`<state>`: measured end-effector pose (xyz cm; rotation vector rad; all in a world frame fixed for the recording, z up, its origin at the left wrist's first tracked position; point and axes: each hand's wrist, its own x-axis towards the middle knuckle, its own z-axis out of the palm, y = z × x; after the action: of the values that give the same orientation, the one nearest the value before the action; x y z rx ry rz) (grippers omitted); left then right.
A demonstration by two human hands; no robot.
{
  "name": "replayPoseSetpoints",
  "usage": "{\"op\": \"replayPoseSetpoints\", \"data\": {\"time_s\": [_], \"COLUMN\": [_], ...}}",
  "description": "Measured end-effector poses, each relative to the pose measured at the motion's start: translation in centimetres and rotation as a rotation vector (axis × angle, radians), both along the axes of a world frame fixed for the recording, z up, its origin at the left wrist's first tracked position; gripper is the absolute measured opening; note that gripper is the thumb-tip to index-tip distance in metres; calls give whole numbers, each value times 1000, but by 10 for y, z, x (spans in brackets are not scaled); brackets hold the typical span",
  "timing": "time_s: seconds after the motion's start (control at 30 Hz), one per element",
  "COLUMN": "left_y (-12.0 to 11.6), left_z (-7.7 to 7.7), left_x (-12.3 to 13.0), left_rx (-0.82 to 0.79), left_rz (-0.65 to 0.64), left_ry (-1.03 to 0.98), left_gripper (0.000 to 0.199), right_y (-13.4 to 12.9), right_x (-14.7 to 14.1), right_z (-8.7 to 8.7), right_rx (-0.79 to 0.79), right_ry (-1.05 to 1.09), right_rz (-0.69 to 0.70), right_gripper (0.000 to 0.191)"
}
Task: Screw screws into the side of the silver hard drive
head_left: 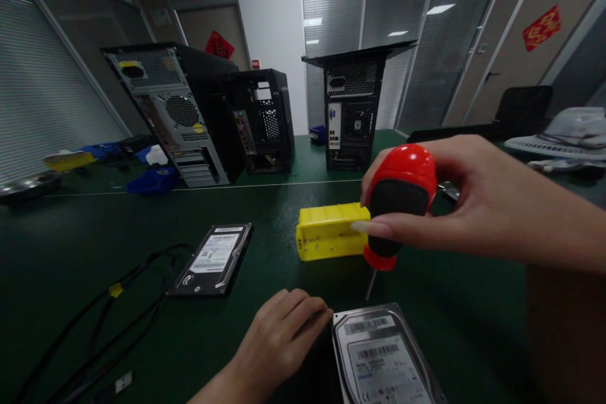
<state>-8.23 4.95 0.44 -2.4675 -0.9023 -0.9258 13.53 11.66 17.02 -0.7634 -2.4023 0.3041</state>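
Note:
My right hand [454,196] is closed around a red and black screwdriver [401,192]. The tool points down, with its thin metal tip just above the far edge of a silver hard drive [386,353]. My left hand [286,331] rests low beside that drive, fingers curled together and fingertips gripping its far left corner. Behind the drive lies a yellow plastic bin [331,233] with small screws on it, partly covered by the screwdriver and my right thumb. The near end of the drive is cut off by the picture's lower edge.
A second, thinner hard drive [213,259] lies to the left on the green table [274,202], next to black cables [137,322]. Computer cases [208,107] stand at the back, one a separate tower [354,107]. A blue bin [154,181] sits at left.

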Motion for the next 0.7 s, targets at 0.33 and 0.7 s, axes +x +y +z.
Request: {"op": "replayPoseSetpoints", "data": {"time_s": [0.33, 0.7], "left_y": [0, 3], "left_z": [-12, -18], "left_x": [-2, -9], "left_rx": [77, -272], "left_rz": [-35, -104], "left_ry": [-6, -149], "left_gripper": [13, 18], "right_y": [-4, -4], "right_x": [-3, -7], "right_z": [3, -1], "right_rx": [45, -187], "right_ry": [-49, -157], "right_rz": [42, 84], "right_gripper": [27, 33]}}
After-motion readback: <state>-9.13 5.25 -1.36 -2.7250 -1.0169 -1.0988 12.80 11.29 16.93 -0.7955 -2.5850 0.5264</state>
